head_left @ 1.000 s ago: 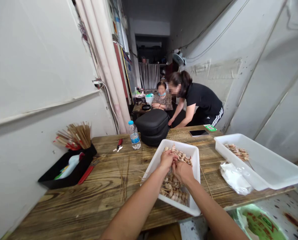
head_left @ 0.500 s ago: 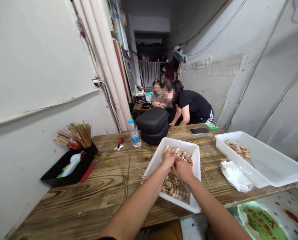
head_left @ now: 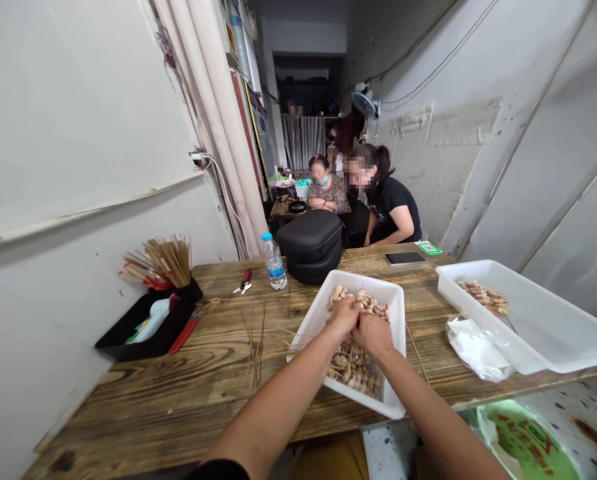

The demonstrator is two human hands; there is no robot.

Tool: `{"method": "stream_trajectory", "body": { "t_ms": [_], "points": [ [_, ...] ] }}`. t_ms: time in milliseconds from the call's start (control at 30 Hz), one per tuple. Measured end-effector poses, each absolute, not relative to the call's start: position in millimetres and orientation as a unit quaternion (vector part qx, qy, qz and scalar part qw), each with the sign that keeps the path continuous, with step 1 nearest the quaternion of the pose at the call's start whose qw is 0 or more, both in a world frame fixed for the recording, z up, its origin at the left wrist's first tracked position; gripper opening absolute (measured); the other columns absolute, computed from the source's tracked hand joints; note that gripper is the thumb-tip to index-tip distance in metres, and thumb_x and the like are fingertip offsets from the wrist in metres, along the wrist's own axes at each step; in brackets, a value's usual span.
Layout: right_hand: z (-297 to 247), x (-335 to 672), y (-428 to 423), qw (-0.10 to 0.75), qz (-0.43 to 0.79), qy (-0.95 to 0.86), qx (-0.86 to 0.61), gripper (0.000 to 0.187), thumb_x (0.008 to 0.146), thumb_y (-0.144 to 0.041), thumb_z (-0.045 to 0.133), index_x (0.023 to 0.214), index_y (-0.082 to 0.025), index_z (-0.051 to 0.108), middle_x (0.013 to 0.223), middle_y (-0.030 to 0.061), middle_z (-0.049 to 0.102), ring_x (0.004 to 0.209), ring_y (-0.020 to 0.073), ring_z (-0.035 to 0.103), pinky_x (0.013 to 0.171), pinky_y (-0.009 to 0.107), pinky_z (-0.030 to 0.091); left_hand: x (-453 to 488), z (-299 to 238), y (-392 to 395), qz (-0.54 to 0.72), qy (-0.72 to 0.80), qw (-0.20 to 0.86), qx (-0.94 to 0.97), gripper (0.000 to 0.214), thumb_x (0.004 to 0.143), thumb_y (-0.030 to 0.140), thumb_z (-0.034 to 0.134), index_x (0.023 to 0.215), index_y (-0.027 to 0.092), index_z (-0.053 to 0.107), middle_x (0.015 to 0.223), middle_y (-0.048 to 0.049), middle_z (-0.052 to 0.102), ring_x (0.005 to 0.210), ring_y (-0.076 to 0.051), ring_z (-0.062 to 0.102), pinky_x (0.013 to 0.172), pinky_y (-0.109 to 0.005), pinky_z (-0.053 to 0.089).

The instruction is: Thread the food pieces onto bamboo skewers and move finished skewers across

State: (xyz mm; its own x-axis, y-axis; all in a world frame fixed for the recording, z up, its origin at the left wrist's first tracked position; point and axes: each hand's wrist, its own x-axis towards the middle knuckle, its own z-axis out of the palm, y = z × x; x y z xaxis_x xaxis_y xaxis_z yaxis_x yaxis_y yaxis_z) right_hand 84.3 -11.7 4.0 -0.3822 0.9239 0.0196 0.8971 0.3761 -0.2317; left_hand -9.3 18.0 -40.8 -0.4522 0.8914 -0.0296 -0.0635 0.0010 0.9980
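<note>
My left hand (head_left: 345, 313) and my right hand (head_left: 373, 333) meet over a white plastic tub (head_left: 399, 347) on the wooden table. Their fingers are bent and pressed together, and what they grip is hidden between them. Beyond my fingertips lie small pale-pink and brownish pieces (head_left: 364, 298) that look like meat or seafood. Nearer to me in the tub lie skewered pieces (head_left: 357, 380), packed in rows. Thin bamboo sticks (head_left: 298, 333) poke over its left rim.
Loose skewers (head_left: 255, 350) lie left of the tub. A black box (head_left: 128, 353), water bottle (head_left: 275, 267), black case (head_left: 311, 243) and phone (head_left: 404, 259) surround it. Right are a larger white tray (head_left: 558, 313) and plastic bag (head_left: 478, 350). Two people are beyond the table.
The view has shifted slightly. Both hands stay together over the pieces in the tub. Beyond the table, the person in black has raised their head and upper body somewhat.
</note>
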Motion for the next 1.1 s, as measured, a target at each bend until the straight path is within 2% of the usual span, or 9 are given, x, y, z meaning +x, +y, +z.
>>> {"method": "stream_trajectory", "body": {
  "t_ms": [100,200,300,467,533,633,700,833,1100],
  "points": [
    [5.6,85.0,-10.4,0.069,0.087,-0.81,-0.576,0.033,0.087,-0.028,0.041,0.097,-0.011,0.068,0.094,0.0176,0.07,0.087,0.0257,0.068,0.073,0.031,0.049,-7.2,-39.6,17.1,0.594,0.57,0.398,0.404,0.015,0.066,0.009,0.064,0.072,0.02,0.072,0.081,-0.0048,0.072,0.085,-0.02,0.065,0.085,-0.032,0.048],
    [5.9,85.9,-9.2,0.071,0.084,-0.802,-0.587,0.037,0.09,-0.031,0.038,0.096,-0.011,0.068,0.093,0.0171,0.07,0.085,0.0253,0.068,0.071,0.031,0.05,-6.8,-41.6,17.8,0.601,0.562,0.399,0.405,0.009,0.067,0.015,0.065,0.071,0.019,0.072,0.074,-0.0043,0.071,0.074,-0.018,0.064,0.075,-0.029,0.049],
    [4.0,87.2,-7.6,0.07,0.088,-0.795,-0.597,0.039,0.091,-0.03,0.036,0.09,-0.01,0.07,0.093,0.0176,0.07,0.087,0.0244,0.068,0.073,0.03,0.05,-11.6,-43.0,17.6,0.598,0.61,0.328,0.404,0.004,0.065,0.019,0.068,0.061,0.017,0.068,0.065,-0.0031,0.068,0.064,-0.015,0.06,0.066,-0.024,0.046],
    [-5.0,89.3,-2.5,0.047,0.077,-0.785,-0.613,0.037,0.09,-0.029,0.04,0.094,-0.007,0.069,0.098,0.0209,0.069,0.092,0.0231,0.067,0.077,0.027,0.049,-29.7,-24.1,7.6,0.556,0.705,0.196,0.394,0.037,0.077,0.042,0.059,0.05,0.017,0.059,0.048,-0.0014,0.053,0.054,-0.014,0.052,0.056,-0.022,0.039],
    [-8.4,89.5,-1.3,0.034,0.08,-0.783,-0.615,0.035,0.088,-0.027,0.042,0.095,-0.007,0.069,0.097,0.0209,0.069,0.092,0.0247,0.067,0.077,0.029,0.05,-40.7,-8.6,2.1,0.54,0.699,0.185,0.43,0.033,0.077,0.037,0.06,0.05,0.017,0.06,0.049,-0.0021,0.053,0.059,-0.016,0.055,0.06,-0.022,0.041],
    [-10.5,89.2,-0.6,0.01,0.095,-0.784,-0.614,0.032,0.086,-0.024,0.044,0.1,-0.008,0.069,0.1,0.0203,0.068,0.093,0.0274,0.067,0.076,0.032,0.051,-60.4,13.9,-4.4,0.506,0.695,0.178,0.479,0.012,0.061,0.013,0.072,0.056,0.018,0.063,0.068,-0.0057,0.062,0.086,-0.022,0.061,0.076,-0.024,0.044],
    [-10.2,89.1,-0.4,-0.004,0.103,-0.784,-0.613,0.033,0.086,-0.023,0.044,0.103,-0.008,0.069,0.103,0.0209,0.068,0.095,0.0285,0.066,0.077,0.034,0.051,-72.8,23.1,-7.6,0.43,0.739,0.193,0.482,0.016,0.057,0.006,0.073,0.06,0.017,0.063,0.079,-0.0094,0.064,0.103,-0.026,0.059,0.085,-0.029,0.044],
    [-9.3,89.0,0.8,-0.035,0.122,-0.779,-0.614,0.035,0.086,-0.022,0.045,0.108,-0.007,0.067,0.106,0.022,0.067,0.1,0.0286,0.064,0.081,0.035,0.05,-87.5,25.2,-14.6,0.283,0.788,0.235,0.494,0.007,0.067,0.013,0.069,0.073,0.015,0.066,0.086,-0.014,0.067,0.107,-0.028,0.059,0.091,-0.034,0.044],
    [-9.6,88.9,-4.9,0.005,0.105,-0.8,-0.591,0.041,0.086,-0.035,0.04,0.097,-0.009,0.07,0.098,0.0191,0.069,0.095,0.0268,0.065,0.078,0.033,0.05,-101.7,28.9,-31.1,0.028,0.778,0.224,0.586,0.031,0.067,0.016,0.071,0.097,0.017,0.07,0.106,-0.0135,0.068,0.108,-0.027,0.059,0.097,-0.034,0.042]
  ]
}}
